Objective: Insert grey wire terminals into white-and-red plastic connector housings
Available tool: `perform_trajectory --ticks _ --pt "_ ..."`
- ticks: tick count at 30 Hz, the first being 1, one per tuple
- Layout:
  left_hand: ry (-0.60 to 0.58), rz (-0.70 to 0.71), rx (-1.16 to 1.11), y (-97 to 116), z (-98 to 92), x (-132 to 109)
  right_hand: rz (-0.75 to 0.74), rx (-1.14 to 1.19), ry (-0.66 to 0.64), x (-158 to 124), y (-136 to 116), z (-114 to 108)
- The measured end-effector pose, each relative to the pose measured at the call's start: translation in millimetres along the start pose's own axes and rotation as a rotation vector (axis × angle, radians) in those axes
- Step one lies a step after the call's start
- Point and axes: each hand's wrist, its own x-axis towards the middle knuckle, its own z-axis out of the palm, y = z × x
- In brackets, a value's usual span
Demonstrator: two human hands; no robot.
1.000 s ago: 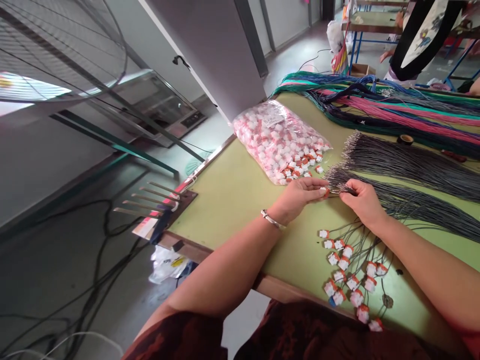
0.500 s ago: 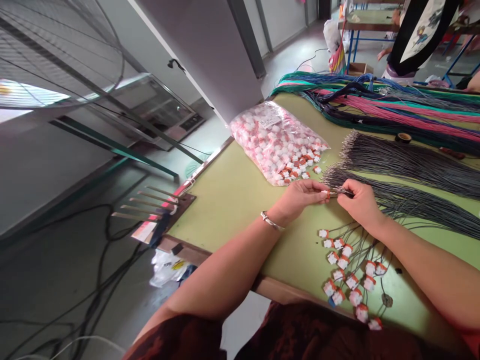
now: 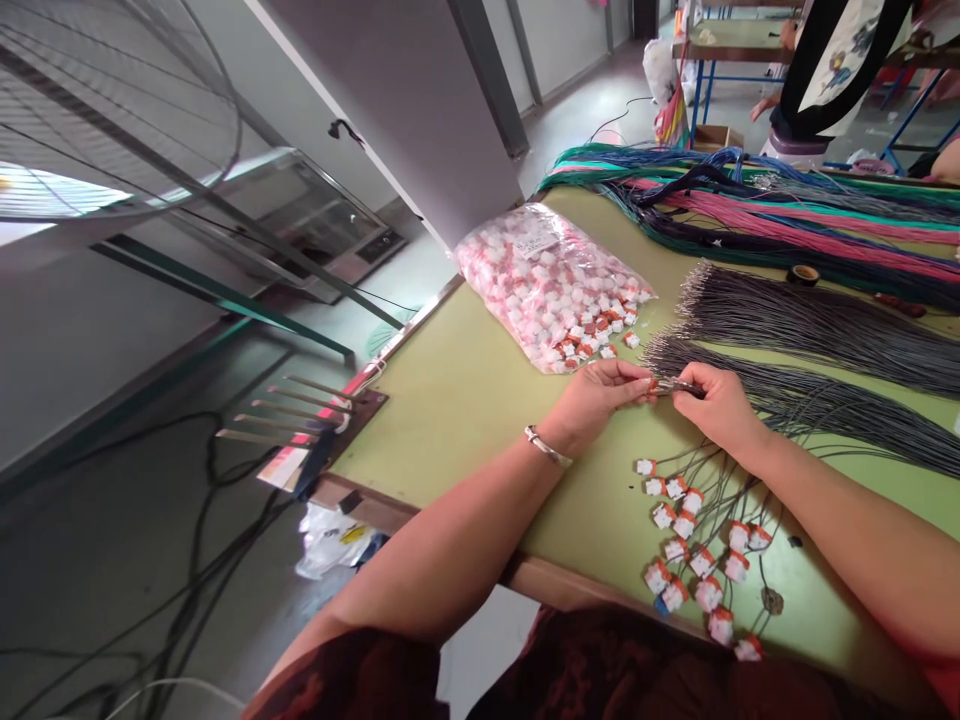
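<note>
My left hand (image 3: 596, 402) pinches a small orange-and-white plug connector (image 3: 653, 386) between thumb and fingers. Facing it, my right hand (image 3: 718, 408) is closed on dark wires (image 3: 688, 388), whose silvery tips meet the connector; how many wires is too small to tell. Below my right wrist, several connectors (image 3: 703, 562) lie on the table with dark wires attached. Just beyond my hands rests a bundle of dark wires (image 3: 817, 395) with metal tips. A clear bag (image 3: 551, 280) full of connectors lies past my left hand, with some loose at its mouth.
Another dark wire bundle (image 3: 810, 318) and a roll of black tape (image 3: 803, 274) lie farther back. Long coloured cables (image 3: 750, 215) cover the table's far side. A pronged rack (image 3: 300, 410) juts from the left edge. Another person (image 3: 832, 80) is behind the table.
The wires in my right hand sit slightly closer to the connector, and my left fingers cover more of it. Otherwise the view has only shifted a little.
</note>
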Motion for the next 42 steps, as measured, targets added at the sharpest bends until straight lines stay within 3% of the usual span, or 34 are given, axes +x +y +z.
perform_trajectory --ticks 11,18,26,42 --pt "-0.017 0.048 0.190 3.4 0.2 -0.5 -0.027 -0.054 -0.007 -0.6 0.2 0.6" --pt "-0.044 0.001 0.049 1.8 -3.3 1.0 -0.056 -0.034 -0.019 -0.4 -0.8 -1.1" --pt "-0.013 -0.011 0.242 8.0 -0.5 -2.2 -0.042 -0.040 -0.054 -1.4 -1.7 -0.1" --pt "-0.088 -0.089 0.002 5.5 -3.8 0.4 0.045 0.080 -0.059 0.4 -4.4 -2.6"
